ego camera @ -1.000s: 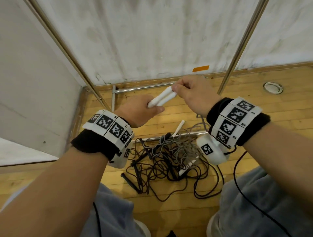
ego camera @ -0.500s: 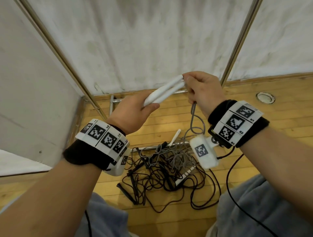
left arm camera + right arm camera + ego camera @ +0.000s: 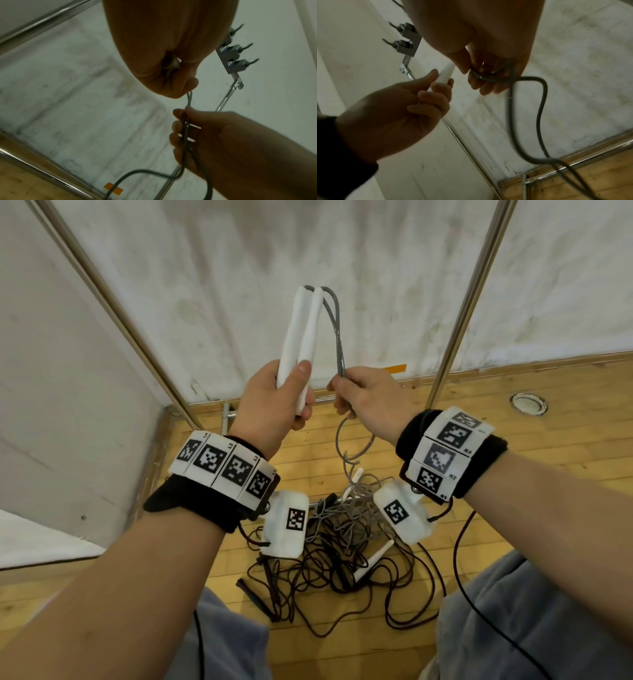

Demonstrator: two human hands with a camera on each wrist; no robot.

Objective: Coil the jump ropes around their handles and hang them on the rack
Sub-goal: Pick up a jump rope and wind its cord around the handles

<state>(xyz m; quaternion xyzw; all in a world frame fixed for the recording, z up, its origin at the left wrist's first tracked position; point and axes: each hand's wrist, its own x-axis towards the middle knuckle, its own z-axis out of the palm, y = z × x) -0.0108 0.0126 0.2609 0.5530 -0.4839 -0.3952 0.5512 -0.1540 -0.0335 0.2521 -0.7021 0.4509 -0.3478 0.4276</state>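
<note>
My left hand [image 3: 274, 398] grips two white jump-rope handles [image 3: 301, 337] side by side, pointing up. A grey rope [image 3: 334, 316] leaves their top ends, arcs down and passes through my right hand [image 3: 366, 397], which holds both strands just right of the handles. In the left wrist view the right hand [image 3: 197, 135] curls round the grey rope [image 3: 186, 135]. In the right wrist view the left hand [image 3: 402, 105] clasps the white handles [image 3: 444, 75]. The rope trails down to a tangle of ropes [image 3: 342, 542] on the floor. The rack's hooks [image 3: 240, 54] show high on the wall.
Two metal rack uprights [image 3: 469, 313] lean against the white wall, with a base bar [image 3: 233, 416] on the wooden floor. The floor tangle holds black ropes, black handles [image 3: 253, 594] and another white handle [image 3: 371, 563]. A round floor fitting [image 3: 529, 404] lies at the right.
The left hand has raised the handles and turned them from slanting to upright. The right hand has left the handle tips and slid down onto the grey rope.
</note>
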